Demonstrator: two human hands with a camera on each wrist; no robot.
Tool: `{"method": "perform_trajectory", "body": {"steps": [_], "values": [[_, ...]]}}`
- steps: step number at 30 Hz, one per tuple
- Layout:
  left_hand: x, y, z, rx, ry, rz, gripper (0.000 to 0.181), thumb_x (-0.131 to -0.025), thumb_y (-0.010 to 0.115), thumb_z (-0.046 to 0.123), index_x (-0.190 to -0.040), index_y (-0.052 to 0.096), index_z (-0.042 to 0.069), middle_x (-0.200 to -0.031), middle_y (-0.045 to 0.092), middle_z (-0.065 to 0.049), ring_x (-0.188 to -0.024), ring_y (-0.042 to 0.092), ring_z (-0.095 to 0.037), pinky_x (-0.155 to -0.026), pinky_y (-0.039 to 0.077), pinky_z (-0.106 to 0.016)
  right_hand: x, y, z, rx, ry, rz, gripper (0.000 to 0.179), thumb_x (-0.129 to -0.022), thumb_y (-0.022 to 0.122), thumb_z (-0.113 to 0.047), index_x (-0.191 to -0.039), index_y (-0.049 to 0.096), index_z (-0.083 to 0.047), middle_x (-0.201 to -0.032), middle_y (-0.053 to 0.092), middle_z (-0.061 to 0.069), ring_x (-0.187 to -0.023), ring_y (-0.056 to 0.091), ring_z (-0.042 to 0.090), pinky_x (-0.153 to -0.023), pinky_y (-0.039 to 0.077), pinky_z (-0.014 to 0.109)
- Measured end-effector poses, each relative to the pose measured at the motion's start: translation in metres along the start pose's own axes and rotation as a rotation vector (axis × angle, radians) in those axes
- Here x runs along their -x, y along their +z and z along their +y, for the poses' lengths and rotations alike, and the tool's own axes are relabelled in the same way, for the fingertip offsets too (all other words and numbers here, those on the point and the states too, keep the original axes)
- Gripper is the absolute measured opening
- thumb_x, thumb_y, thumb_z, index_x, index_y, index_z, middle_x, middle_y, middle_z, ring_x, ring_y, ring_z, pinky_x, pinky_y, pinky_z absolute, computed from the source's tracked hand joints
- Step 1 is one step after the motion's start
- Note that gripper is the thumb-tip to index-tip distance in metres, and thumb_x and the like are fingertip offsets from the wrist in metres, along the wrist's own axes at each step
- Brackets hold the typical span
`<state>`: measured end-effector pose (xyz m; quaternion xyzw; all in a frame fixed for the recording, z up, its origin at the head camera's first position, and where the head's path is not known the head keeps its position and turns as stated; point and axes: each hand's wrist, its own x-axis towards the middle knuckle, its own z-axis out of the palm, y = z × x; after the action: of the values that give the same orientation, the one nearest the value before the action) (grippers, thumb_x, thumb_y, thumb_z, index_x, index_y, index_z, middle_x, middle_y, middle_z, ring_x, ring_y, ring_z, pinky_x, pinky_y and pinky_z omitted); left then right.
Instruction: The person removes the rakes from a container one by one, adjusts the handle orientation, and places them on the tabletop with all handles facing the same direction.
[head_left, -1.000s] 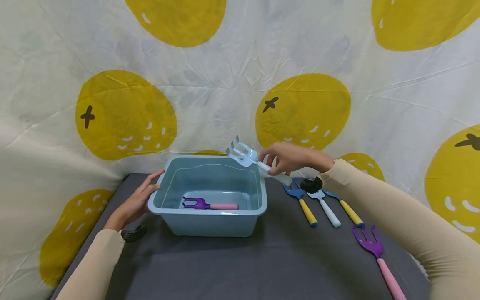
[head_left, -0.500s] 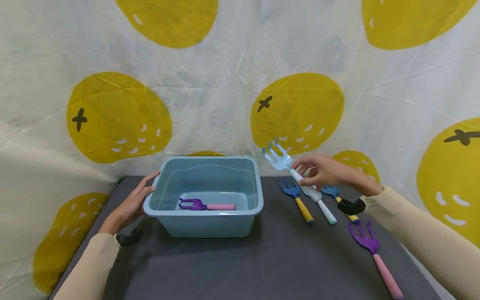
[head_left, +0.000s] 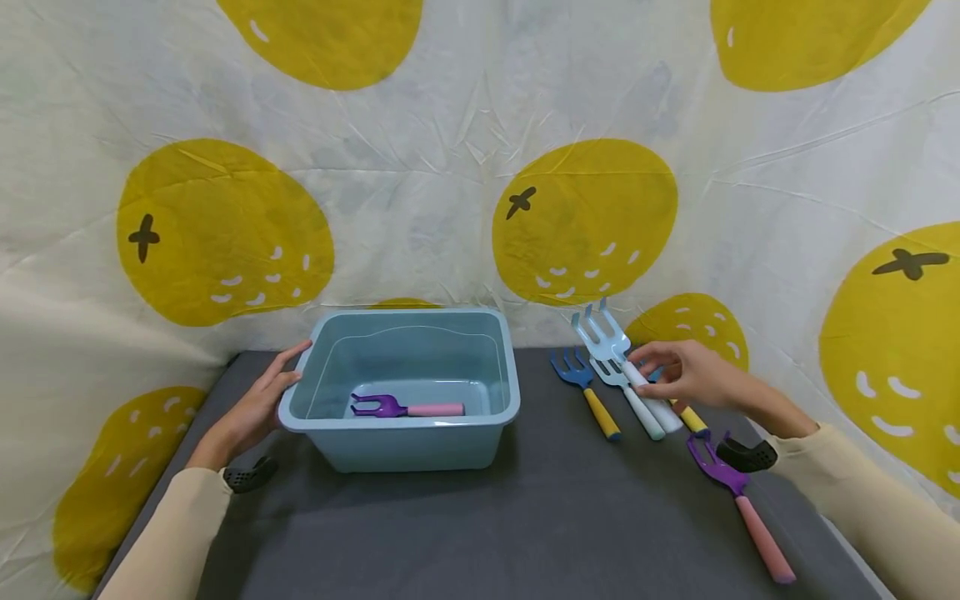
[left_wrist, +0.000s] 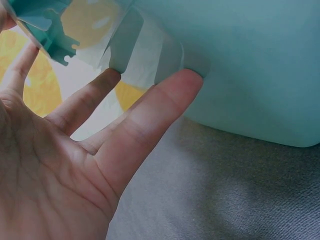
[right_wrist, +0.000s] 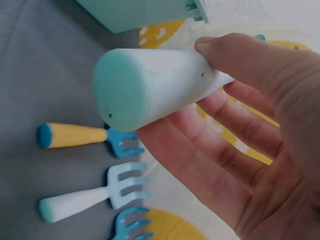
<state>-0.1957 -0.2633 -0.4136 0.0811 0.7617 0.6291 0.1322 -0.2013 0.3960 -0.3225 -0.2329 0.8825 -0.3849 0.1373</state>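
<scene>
My right hand (head_left: 693,373) pinches the white handle of a light blue hand fork (head_left: 602,338), tines pointing up and away. Thumb and fingers lie along that handle (right_wrist: 155,87) in the right wrist view, its pale green end towards the camera. The fork is above the ones lying on the table and overlaps a similar white-handled fork (head_left: 639,408). My left hand (head_left: 253,410) reaches to the left side of a light blue tub (head_left: 412,452), its fingers (left_wrist: 145,120) extended against the tub wall. Inside the tub lies a purple fork with a pink handle (head_left: 435,410).
On the grey cloth (head_left: 465,533) right of the tub lie a blue fork with a yellow handle (head_left: 602,414), another yellow-handled fork (head_left: 692,419) partly hidden behind my right hand, and a purple, pink-handled fork (head_left: 763,537). A patterned curtain (head_left: 420,200) hangs behind.
My right hand has carried the light blue fork from the tub's right rim rightward and down over the row of forks. My left hand stays at the tub; the head view has shifted slightly right.
</scene>
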Motion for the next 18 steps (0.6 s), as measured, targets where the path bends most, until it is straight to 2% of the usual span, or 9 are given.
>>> {"method": "perform_trajectory", "body": {"steps": [7,13,18], "values": [[0.001,0.001,0.000,-0.002,0.000,0.004,0.061,-0.111,0.039,0.042,-0.164,0.009,0.040,-0.166,0.007,-0.020,-0.132,0.037,-0.049,-0.088,0.053,-0.050,0.025,0.012,0.027,-0.041,0.009,0.025,0.045,-0.094,0.076,-0.015,-0.132,0.059,0.000,-0.108,0.068,0.016,-0.076,0.070,0.019,-0.055,0.059,0.043],[0.001,0.001,0.000,-0.001,-0.001,0.002,0.061,-0.112,0.039,0.041,-0.164,0.009,0.040,-0.165,0.008,-0.019,-0.128,0.043,-0.043,-0.087,0.054,-0.049,0.046,0.024,0.045,-0.075,0.008,0.047,0.043,-0.095,0.075,-0.012,-0.132,0.059,0.000,-0.110,0.068,0.020,-0.084,0.071,0.019,-0.058,0.059,0.043],[0.001,0.001,0.001,-0.004,-0.002,0.000,0.060,-0.111,0.039,0.042,-0.164,0.009,0.041,-0.165,0.010,-0.019,-0.125,0.048,-0.039,-0.087,0.054,-0.050,0.062,0.035,0.061,-0.110,0.081,0.067,0.045,-0.094,0.076,-0.015,-0.133,0.059,0.000,-0.112,0.069,0.020,-0.087,0.072,0.017,-0.061,0.060,0.042]]}}
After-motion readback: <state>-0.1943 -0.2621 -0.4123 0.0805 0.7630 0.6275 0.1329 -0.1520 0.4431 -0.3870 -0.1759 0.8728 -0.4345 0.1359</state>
